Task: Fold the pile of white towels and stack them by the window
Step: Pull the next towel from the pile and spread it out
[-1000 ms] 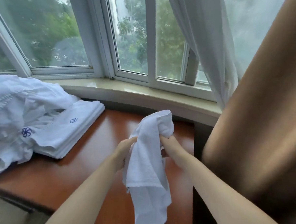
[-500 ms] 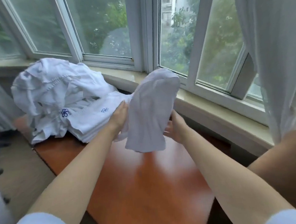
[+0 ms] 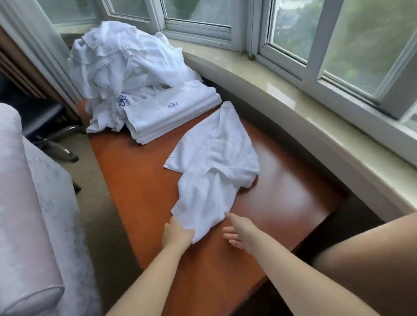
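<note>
A rumpled white towel (image 3: 212, 162) lies spread along the red-brown table (image 3: 292, 201). My left hand (image 3: 177, 234) pinches its near corner, with the fingers partly hidden by the cloth. My right hand (image 3: 234, 230) rests beside the near edge, its index finger stretched out to touch the towel and the other fingers loose. At the table's far end sits a stack of folded white towels (image 3: 172, 116) with a blue logo. Behind the stack, an unfolded heap of white towels (image 3: 114, 65) leans toward the window.
A pale stone window sill (image 3: 286, 118) curves along the table's right side under the window frames. A light upholstered armchair (image 3: 12, 196) stands at the left, with chair legs (image 3: 56, 146) on the floor beyond. A smooth tan-brown surface (image 3: 382, 256) fills the lower right.
The towel was held up between both hands; now it lies spread on the table. Both hands have dropped to its near edge, and the view has swung left and down.
</note>
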`<state>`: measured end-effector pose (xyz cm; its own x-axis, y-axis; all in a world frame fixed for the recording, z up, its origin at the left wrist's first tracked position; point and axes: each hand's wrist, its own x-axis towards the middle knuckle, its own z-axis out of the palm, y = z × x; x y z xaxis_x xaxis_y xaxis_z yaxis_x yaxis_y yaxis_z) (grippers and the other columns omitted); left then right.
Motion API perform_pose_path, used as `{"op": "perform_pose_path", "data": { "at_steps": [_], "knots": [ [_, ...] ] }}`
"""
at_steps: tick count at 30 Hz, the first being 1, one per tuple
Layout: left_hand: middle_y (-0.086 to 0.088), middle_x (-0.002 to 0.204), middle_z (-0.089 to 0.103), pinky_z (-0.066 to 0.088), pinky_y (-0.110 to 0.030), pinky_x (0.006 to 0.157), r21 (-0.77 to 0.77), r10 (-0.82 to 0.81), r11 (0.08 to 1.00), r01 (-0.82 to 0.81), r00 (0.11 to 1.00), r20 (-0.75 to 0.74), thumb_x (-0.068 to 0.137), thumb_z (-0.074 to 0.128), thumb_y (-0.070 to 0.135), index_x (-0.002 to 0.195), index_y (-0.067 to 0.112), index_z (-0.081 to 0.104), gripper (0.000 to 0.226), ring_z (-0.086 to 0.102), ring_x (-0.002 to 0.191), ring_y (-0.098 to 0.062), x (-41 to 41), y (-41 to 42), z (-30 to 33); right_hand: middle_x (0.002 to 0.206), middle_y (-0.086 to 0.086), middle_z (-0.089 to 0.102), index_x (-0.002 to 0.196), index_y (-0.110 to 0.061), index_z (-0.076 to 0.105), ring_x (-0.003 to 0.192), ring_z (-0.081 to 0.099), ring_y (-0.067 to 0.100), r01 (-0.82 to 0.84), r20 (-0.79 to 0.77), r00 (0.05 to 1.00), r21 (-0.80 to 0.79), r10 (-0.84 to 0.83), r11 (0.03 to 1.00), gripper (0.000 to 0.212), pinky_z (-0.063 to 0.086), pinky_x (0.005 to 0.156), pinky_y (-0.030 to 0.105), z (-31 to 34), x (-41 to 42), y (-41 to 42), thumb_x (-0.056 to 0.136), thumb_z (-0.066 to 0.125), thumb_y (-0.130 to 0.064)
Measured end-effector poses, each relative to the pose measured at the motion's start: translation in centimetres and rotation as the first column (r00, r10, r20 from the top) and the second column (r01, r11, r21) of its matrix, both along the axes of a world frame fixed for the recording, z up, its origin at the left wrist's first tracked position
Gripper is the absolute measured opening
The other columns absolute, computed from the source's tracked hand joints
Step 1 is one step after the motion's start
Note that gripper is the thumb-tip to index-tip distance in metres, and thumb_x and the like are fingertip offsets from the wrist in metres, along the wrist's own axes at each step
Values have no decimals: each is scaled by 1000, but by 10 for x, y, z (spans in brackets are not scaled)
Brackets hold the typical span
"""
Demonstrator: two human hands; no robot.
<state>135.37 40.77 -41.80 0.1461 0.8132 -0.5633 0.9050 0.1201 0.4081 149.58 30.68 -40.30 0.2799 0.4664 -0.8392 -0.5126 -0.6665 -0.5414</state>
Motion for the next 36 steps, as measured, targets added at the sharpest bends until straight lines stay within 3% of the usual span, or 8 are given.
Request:
{"op": "perform_pose_path", "data": {
  "at_steps": [6,14,18,22,24,28,31,36],
  "knots": [
    [-11,91,63,49,-26,60,-448,531,809,-381,800,279,86,63,2,121,-2,56,36,58,72,-17,-9,1,1,109,4,60,128,-13,51,95,62,18,49,43,998,46,-51,998,32,50,88,30,-7,-26,-13,99,50,-27],
    [-5,90,56,38,-28,64,-74,401,877,-475,638,657,95,43,12,105,6,65,25,50,79,-22,23,7,55,95,1,62,105,-16,56,79,62,14,159,216,957,171,-194,972,10,50,75,27,28,-32,-20,99,47,-18],
    [-3,108,60,45,-30,86,-172,584,679,-713,382,716,104,34,30,124,7,59,39,60,102,-21,18,48,127,93,0,61,105,-15,55,73,60,12,228,242,929,225,-281,947,12,46,64,22,55,-26,-28,100,45,-16],
    [0,81,65,52,-23,69,-362,375,855,-371,-41,926,94,36,6,101,5,70,35,63,72,-12,4,47,189,87,-1,59,106,-12,55,70,60,12,301,277,881,300,-384,905,14,47,66,23,73,-22,-36,100,43,-14],
    [-1,64,63,47,-19,56,-271,298,944,-189,132,945,84,44,14,67,11,67,29,60,61,-12,-2,20,194,87,0,58,105,-11,55,70,60,14,364,281,840,344,-465,866,13,48,68,24,79,-22,-39,100,44,-15],
    [-1,48,55,45,-23,56,-202,-26,957,210,751,660,80,54,13,63,11,57,18,53,51,-16,-22,-45,137,87,2,58,103,-11,55,67,59,15,421,314,793,336,-522,842,13,45,61,25,76,-29,-45,100,44,-17],
    [-5,59,50,54,-41,75,-210,-369,861,463,854,368,89,54,7,78,9,62,13,48,47,-12,-51,-66,66,92,4,57,104,-12,53,74,59,19,355,303,858,234,-415,905,12,47,67,29,60,-42,-50,100,43,-18],
    [-9,121,52,50,-32,83,-59,-299,951,305,950,88,87,62,24,134,16,47,49,55,104,-25,-90,-68,2,118,9,51,138,-10,41,105,53,26,167,387,906,53,-174,985,45,46,89,38,18,-69,-54,97,52,-24]
  ]
}}
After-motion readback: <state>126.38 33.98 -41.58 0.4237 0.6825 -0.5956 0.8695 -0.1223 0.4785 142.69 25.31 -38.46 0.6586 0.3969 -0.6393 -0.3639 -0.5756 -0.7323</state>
